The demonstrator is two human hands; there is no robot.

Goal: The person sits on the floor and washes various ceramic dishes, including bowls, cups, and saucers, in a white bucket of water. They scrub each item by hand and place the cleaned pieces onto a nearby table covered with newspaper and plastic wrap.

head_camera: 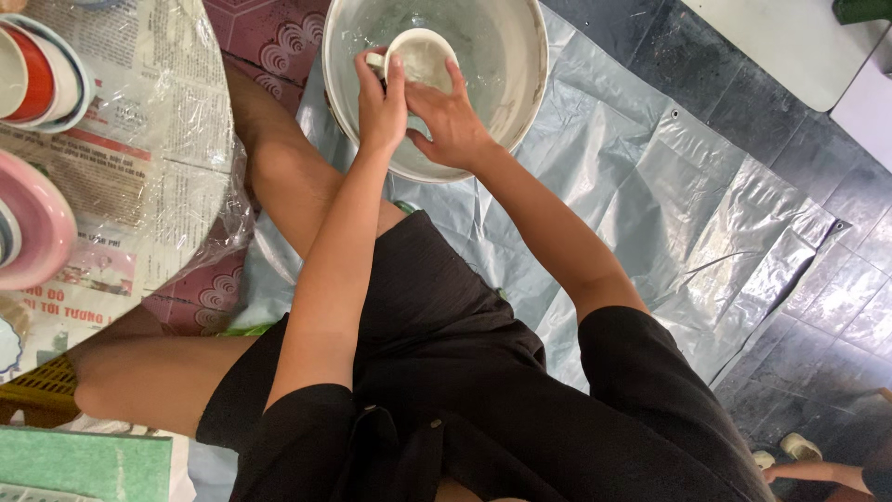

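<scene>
A small white cup [420, 58] is held over a large whitish bucket [520, 84] with cloudy liquid inside. My left hand [379, 98] grips the cup's left side near its handle. My right hand [450, 116] holds the cup's right rim and side. Both arms reach forward over my lap, which is in dark clothing. The bucket stands on a grey plastic sheet [669, 177] on the floor.
At the left, a round table [158, 177] covered with newspaper and clear film carries stacked coloured bowls [37, 70] and a pink bowl [32, 223]. A patterned maroon stool [269, 37] is beside the bucket. Another person's hand [818, 472] shows at bottom right.
</scene>
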